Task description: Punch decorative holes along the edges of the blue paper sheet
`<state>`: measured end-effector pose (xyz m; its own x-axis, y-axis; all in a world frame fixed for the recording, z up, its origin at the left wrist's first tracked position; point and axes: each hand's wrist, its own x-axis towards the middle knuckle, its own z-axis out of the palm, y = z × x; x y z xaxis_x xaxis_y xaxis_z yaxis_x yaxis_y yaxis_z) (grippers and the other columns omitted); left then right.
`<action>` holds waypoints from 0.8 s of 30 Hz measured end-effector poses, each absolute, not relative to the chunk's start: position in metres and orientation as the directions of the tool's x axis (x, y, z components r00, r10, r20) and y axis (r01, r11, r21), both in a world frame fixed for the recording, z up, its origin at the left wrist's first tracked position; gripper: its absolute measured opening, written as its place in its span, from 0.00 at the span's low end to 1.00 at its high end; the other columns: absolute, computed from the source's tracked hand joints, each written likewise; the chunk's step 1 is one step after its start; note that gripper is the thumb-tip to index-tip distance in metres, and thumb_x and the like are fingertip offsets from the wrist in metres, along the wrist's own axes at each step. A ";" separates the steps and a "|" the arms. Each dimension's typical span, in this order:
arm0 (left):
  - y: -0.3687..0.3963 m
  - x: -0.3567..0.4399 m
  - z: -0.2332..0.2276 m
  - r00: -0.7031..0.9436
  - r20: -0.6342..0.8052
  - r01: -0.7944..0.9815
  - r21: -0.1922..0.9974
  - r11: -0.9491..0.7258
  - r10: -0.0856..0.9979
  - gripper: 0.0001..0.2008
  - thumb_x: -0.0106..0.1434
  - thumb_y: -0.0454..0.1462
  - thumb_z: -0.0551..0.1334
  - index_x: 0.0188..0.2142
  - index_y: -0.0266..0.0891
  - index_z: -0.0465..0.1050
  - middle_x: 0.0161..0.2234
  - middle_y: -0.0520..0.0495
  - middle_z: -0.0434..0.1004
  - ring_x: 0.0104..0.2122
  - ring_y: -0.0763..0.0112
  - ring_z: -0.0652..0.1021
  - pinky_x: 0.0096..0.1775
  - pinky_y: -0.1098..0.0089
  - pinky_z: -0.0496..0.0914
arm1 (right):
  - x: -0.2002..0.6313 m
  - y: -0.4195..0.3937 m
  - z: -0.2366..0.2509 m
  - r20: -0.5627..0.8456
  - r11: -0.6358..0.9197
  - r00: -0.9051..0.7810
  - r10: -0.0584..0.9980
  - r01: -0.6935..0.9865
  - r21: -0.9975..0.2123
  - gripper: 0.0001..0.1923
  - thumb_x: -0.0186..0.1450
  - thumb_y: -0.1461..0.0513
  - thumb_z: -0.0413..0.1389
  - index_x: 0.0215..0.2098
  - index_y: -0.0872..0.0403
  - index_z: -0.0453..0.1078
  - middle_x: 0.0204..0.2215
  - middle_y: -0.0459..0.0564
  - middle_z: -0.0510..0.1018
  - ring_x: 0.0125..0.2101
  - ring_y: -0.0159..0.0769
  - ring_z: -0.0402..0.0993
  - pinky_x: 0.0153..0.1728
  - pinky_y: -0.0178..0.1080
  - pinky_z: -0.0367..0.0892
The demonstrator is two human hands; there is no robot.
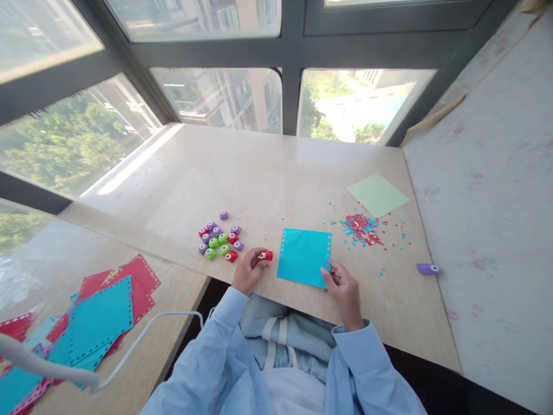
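A small red craft punch [266, 255] is pinched between the fingers of my left hand [249, 270], just left of the blue paper. My right hand [344, 291] grips the lower right corner of that square blue sheet of paper [304, 257], thumb on top. Rows of small punched holes run down the sheet's left and right edges. The punch and the sheet look slightly apart. Left of my left hand, several red, purple and green punches [222, 237] lie in a cluster.
Red and blue paper bits [362, 229] lie in a pile at the right, below a pale green sheet [378, 195]. A purple punch [427, 268] rests by the wall. Punched red and blue sheets [101, 320] overlap at lower left, near a white cable [149, 323]. Windows border the table's back.
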<state>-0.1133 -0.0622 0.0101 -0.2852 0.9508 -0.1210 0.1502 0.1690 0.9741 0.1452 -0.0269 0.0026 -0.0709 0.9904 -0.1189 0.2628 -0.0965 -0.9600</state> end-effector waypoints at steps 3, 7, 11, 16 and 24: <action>-0.063 -0.116 0.010 -0.350 -0.137 0.038 0.986 0.161 0.926 0.21 0.58 0.46 0.64 0.46 0.36 0.67 0.41 0.40 0.79 0.30 0.66 0.81 0.33 0.65 0.76 | 0.145 -0.028 0.001 -0.102 -0.080 -0.059 0.993 0.299 -0.951 0.24 0.63 0.48 0.56 0.47 0.58 0.74 0.27 0.48 0.78 0.24 0.33 0.71 0.23 0.32 0.66; -0.066 -0.116 0.013 -0.418 -0.160 -0.031 0.986 0.161 0.894 0.25 0.58 0.51 0.64 0.46 0.35 0.66 0.42 0.38 0.79 0.28 0.67 0.81 0.29 0.68 0.75 | 0.145 -0.029 0.001 -0.082 -0.064 -0.043 0.996 0.326 -0.943 0.24 0.63 0.47 0.56 0.47 0.58 0.73 0.28 0.49 0.78 0.24 0.33 0.71 0.23 0.32 0.66; -0.070 -0.110 0.014 -0.422 -0.177 -0.029 0.983 0.182 0.889 0.25 0.57 0.51 0.65 0.46 0.35 0.68 0.42 0.39 0.80 0.27 0.68 0.81 0.28 0.69 0.74 | 0.145 -0.030 -0.001 -0.060 -0.046 -0.028 0.998 0.358 -0.933 0.24 0.63 0.48 0.56 0.48 0.58 0.73 0.29 0.51 0.79 0.26 0.35 0.74 0.24 0.33 0.68; -0.072 -0.102 0.011 -0.437 -0.170 0.003 0.982 0.190 0.883 0.25 0.57 0.52 0.65 0.46 0.36 0.70 0.40 0.41 0.81 0.24 0.70 0.80 0.27 0.70 0.74 | 0.145 -0.031 -0.005 -0.032 -0.028 -0.003 0.999 0.402 -0.915 0.23 0.63 0.48 0.56 0.47 0.57 0.73 0.29 0.51 0.78 0.24 0.34 0.73 0.24 0.33 0.68; -0.074 -0.099 0.010 -0.440 -0.111 0.062 0.986 0.154 0.891 0.22 0.56 0.49 0.67 0.43 0.36 0.72 0.33 0.45 0.81 0.24 0.69 0.79 0.29 0.69 0.73 | 0.148 -0.032 -0.006 0.022 0.013 0.017 1.000 0.432 -0.902 0.23 0.63 0.47 0.56 0.43 0.57 0.73 0.22 0.46 0.75 0.21 0.32 0.67 0.23 0.33 0.66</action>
